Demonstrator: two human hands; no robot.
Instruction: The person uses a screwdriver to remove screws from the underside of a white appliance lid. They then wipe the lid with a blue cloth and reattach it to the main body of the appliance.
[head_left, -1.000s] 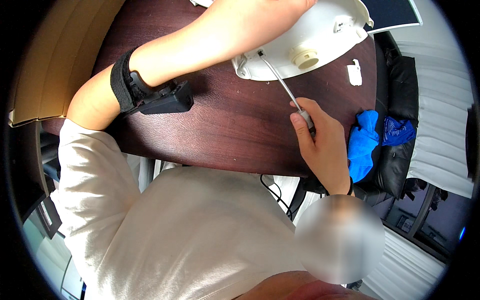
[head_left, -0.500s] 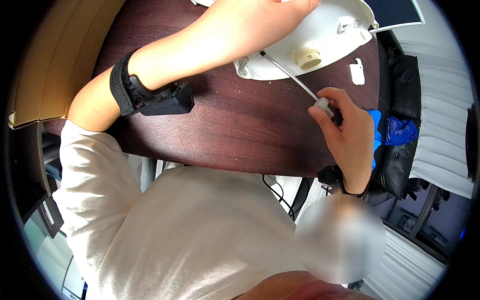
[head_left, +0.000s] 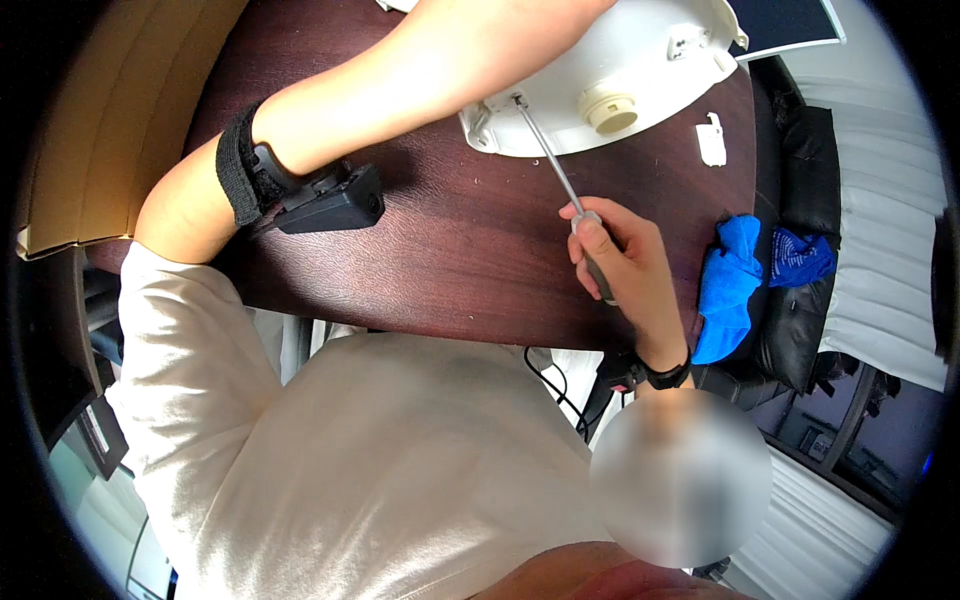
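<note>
A screwdriver (head_left: 549,152) with a grey handle is gripped in my right hand (head_left: 625,255), its fingers wrapped round the handle. The shaft points up and to the left, and its tip meets a small recess in a white plastic housing (head_left: 655,85) at the far edge of the table. The housing is curved, with a round cream-coloured collar (head_left: 610,112) on its near side. My left hand (head_left: 535,35) reaches over the housing's left part; its fingers lie beyond the upper edge of the picture, so their hold is hidden. A black device is strapped to my left wrist.
The dark red-brown table (head_left: 450,260) spans the middle. A small white plastic piece (head_left: 711,140) lies right of the housing. Blue cloths (head_left: 730,290) lie at the table's right edge and on a black padded seat (head_left: 810,170). A cardboard box (head_left: 110,130) stands at left.
My right hand has shifted left and a little down, turning the screwdriver to a steeper angle with its handle now showing. The housing has slid slightly left. More of the blue cloth is uncovered.
</note>
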